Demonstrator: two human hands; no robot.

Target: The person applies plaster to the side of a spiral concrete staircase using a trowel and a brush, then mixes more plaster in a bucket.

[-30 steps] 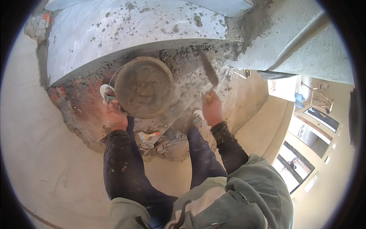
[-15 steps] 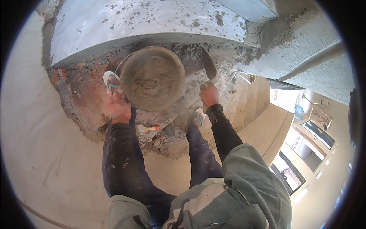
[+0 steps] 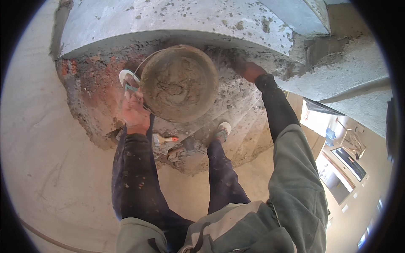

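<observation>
A round bucket point(image 3: 213, 90) of wet grey mortar point(image 3: 175, 84) stands on the rough ground ahead of me. At its left side, my left hand point(image 3: 134, 113) has its fingers closed around the bucket's wire handle point(image 3: 137, 69). My right hand point(image 3: 252, 71) reaches out beyond the bucket's right side, close to the foot of the pale slab. It grips a trowel point(image 3: 230, 59), whose dark blade is smeared by motion and hard to tell from the shaded mortar behind it.
A mortar-spotted pale slab point(image 3: 177, 17) spans the far side, and a rough grey wall point(image 3: 346, 80) rises at right. Near my sandalled feet lie a paintbrush point(image 3: 166, 138) and rubble point(image 3: 179, 154). Steps drop away at right toward a lower floor with a blue water bottle point(image 3: 330, 134).
My right hand has moved forward and to the right with the trowel, toward the slab's foot. My left hand stays at the bucket; the whole view has shifted slightly.
</observation>
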